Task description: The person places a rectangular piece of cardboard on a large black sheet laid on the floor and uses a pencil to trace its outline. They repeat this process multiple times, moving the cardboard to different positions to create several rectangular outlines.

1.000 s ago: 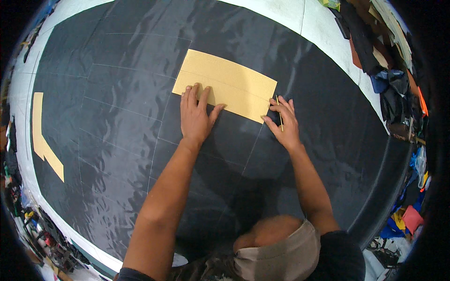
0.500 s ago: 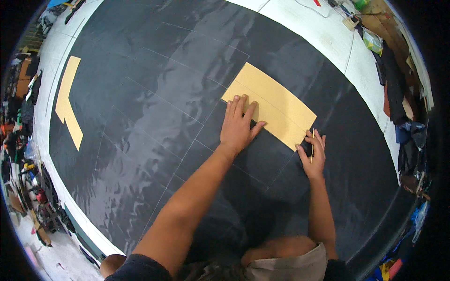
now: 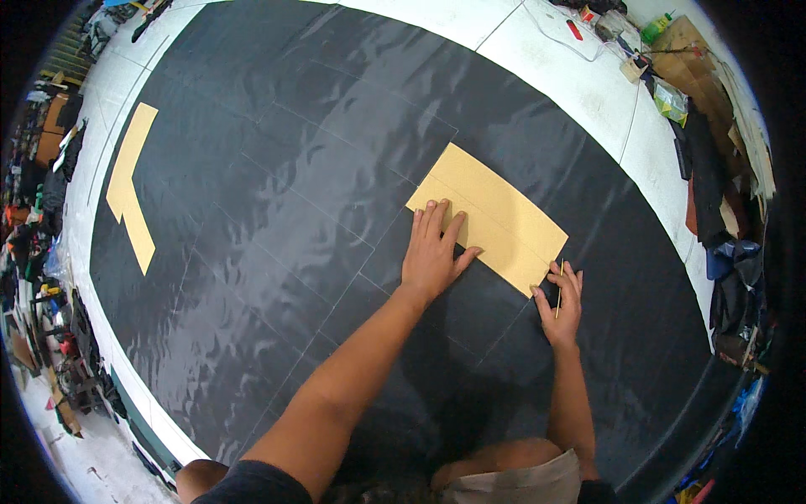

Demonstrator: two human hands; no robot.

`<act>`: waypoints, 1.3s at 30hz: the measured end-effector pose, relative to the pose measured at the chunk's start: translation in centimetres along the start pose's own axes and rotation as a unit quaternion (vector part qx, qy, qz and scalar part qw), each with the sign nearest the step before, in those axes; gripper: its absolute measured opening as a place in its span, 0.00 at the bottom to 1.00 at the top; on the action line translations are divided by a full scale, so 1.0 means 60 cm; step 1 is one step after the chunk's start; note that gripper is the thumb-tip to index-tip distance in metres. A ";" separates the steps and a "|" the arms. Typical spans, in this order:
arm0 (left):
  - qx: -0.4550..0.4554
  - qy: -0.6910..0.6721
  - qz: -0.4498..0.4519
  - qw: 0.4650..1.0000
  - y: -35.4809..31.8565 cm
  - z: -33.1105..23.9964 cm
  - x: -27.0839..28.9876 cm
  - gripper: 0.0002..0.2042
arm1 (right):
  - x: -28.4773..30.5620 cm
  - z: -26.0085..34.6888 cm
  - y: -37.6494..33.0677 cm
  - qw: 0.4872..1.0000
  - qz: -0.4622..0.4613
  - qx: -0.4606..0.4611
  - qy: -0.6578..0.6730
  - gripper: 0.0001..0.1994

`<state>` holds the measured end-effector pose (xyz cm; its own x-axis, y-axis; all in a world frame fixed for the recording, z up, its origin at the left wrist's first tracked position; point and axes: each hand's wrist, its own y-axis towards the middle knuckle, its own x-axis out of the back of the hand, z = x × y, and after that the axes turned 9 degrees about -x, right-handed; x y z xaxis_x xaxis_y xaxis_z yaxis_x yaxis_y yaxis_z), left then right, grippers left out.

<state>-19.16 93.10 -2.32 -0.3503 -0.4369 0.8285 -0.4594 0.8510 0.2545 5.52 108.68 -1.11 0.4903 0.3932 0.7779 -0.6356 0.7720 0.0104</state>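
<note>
On black sheeting, your spread left hand rests on yellow card; your half-curled right hand holds a stick.

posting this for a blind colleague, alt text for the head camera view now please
A person's left hand rests on a yellow rectangular card lying on a black sheet marked with thin pale lines. The right hand, at the card's right end, holds a thin yellow stick. An angled yellow strip lies apart toward the sheet's left edge.
</note>
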 end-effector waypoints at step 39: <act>0.101 0.118 0.281 0.947 0.138 -0.049 0.062 0.55 | 0.008 0.033 0.040 0.963 -0.108 -0.143 0.203 0.13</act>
<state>-21.87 99.38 4.37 -0.4048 0.1671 0.8990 -0.4094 0.8460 -0.3416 3.07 109.71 0.49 0.8217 0.3264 0.4672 -0.3314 0.9406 -0.0743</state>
